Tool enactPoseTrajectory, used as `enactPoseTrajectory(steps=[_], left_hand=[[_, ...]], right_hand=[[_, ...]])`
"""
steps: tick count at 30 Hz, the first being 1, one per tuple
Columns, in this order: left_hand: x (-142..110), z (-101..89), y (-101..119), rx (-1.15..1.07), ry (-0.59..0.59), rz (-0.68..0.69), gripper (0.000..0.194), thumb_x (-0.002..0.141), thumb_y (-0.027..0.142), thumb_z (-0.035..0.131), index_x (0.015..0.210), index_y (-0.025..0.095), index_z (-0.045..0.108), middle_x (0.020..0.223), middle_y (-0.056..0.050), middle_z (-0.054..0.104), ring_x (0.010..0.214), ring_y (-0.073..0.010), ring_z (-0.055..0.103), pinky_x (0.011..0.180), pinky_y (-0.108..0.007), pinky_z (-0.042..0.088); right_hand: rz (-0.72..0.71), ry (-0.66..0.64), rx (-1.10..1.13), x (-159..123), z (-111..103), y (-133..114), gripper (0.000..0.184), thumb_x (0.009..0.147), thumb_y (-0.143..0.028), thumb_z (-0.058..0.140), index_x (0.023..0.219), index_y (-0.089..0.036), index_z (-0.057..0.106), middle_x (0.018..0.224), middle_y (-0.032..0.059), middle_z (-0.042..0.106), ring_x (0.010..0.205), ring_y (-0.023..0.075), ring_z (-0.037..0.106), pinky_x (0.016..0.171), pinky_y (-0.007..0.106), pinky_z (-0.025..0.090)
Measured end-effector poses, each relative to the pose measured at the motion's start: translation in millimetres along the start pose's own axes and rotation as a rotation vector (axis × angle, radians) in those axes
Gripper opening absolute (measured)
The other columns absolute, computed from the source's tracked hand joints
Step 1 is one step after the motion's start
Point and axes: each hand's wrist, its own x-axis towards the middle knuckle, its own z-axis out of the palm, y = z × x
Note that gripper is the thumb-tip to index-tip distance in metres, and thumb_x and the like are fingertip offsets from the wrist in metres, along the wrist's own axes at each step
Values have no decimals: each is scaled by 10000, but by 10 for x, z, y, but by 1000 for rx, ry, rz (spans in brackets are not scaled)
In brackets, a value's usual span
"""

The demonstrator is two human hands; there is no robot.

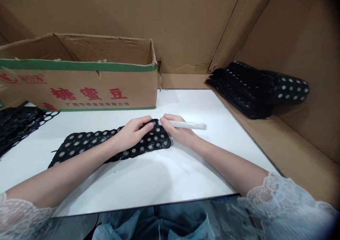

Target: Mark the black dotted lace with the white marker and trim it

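A long black piece with rows of pale round discs (92,141) lies flat on the white table, slanting from lower left to the middle. My left hand (135,132) is closed on its far right edge, thumb on top among the discs. My right hand (177,128) grips a white pen-shaped tool (191,125), its thick end pointing right. The tool's tip is at the piece's top right corner, close to my left thumb; exactly what it touches is hidden by the fingers. My left forearm covers part of the piece's near side.
Behind stands an open cardboard box (138,84) with red lettering and a green band. Black netted material (18,125) is heaped at the left. At the right, a stack of similar dotted black pieces (255,86) lies against the cardboard wall (300,49). The white tabletop (138,187) ends near my lap.
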Motion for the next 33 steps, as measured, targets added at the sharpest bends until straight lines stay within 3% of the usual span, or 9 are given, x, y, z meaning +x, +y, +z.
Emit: enactPoseTrajectory(steps=[7,12,16,21,27,33], left_hand=[[-20,107,73,302,113,84,245,878,289,314,674,179,393,571,26,407,598,-133,420,627,-252,306],[-2,104,59,339,137,103,239,870,297,333,667,184,388,559,27,407,593,-137,425,621,-246,306],[6,85,16,324,170,34,252,864,318,333,648,189,338,536,37,369,545,-130,390,573,-244,285],[5,72,-41,244,194,-31,278,862,354,320,638,188,310,557,38,373,545,-124,387,548,-241,283],[28,53,-64,85,119,-55,303,775,469,460,730,170,483,684,15,535,653,-148,474,593,-239,351],[28,15,-18,-182,35,-90,270,771,418,503,842,169,578,831,19,621,776,-162,538,696,-240,391]], right_hand=[[-137,56,-365,58,132,85,239,849,-298,302,634,-197,290,519,-51,312,468,80,301,507,233,237],[-140,98,-409,68,135,83,228,863,-284,266,657,-200,310,516,-46,347,460,85,320,507,234,243],[-152,154,-295,51,60,54,268,843,-312,324,605,-190,318,522,-43,355,478,78,340,515,218,275],[24,-35,29,14,-83,18,331,833,-365,330,572,-174,404,542,-20,473,536,88,463,538,204,354],[56,-48,118,22,-113,41,316,807,-371,394,573,-164,442,571,-20,502,563,93,486,556,210,376],[109,-92,196,33,-136,37,292,799,-375,418,633,-155,512,624,0,566,635,118,565,612,224,417]])
